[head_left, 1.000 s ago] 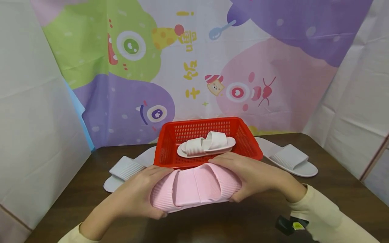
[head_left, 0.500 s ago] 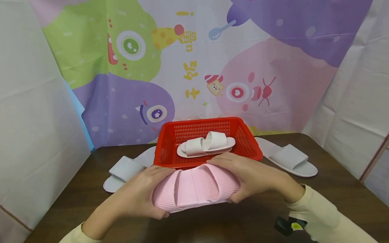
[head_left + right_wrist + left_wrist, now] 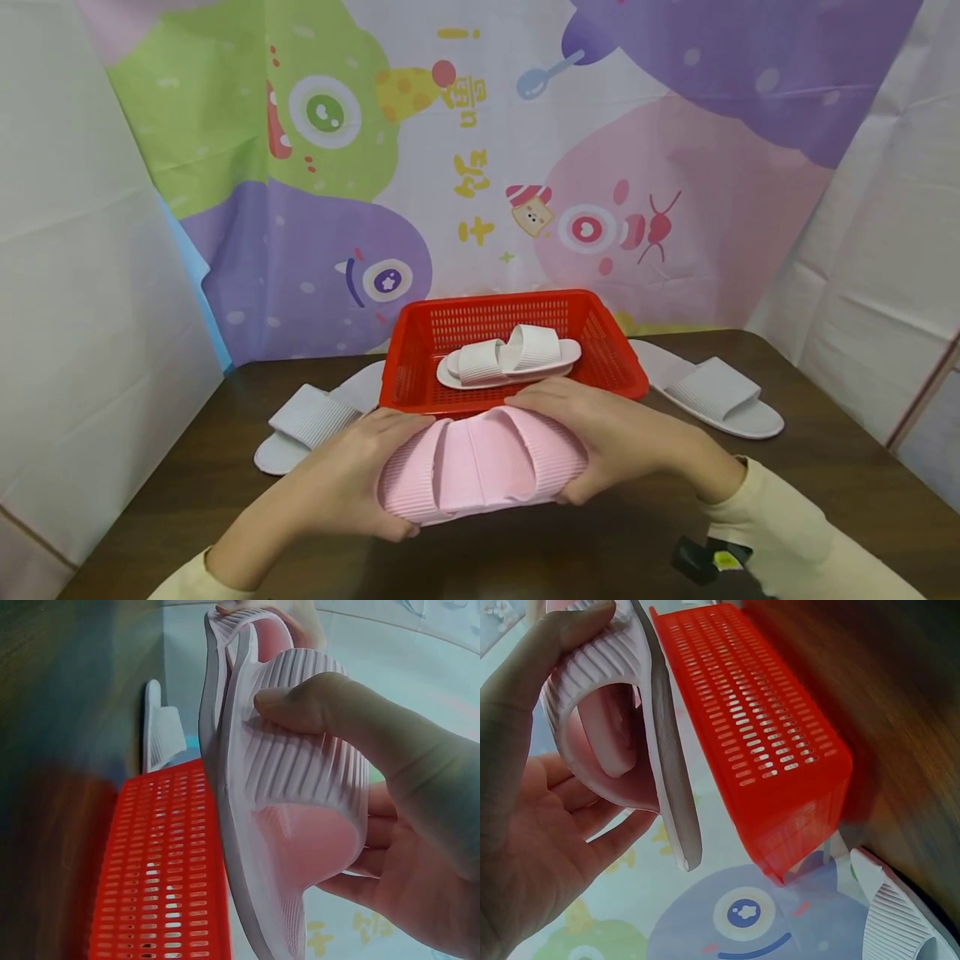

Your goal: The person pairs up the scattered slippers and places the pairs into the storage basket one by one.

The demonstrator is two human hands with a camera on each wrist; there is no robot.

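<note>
The pink slippers (image 3: 483, 462) were between the left hand (image 3: 348, 475) and right hand (image 3: 607, 429), each pinching one end; just beyond both stood the red basket (image 3: 408, 362); desk (image 3: 840, 467) ran past the right hand to its edge.

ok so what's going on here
Someone's left hand and right hand grip opposite ends of a pair of pink slide sandals, held above the brown table in front of a red plastic basket. A white pair sits inside it; a single white slide lies to the basket's left, another white slide to its right.
</note>
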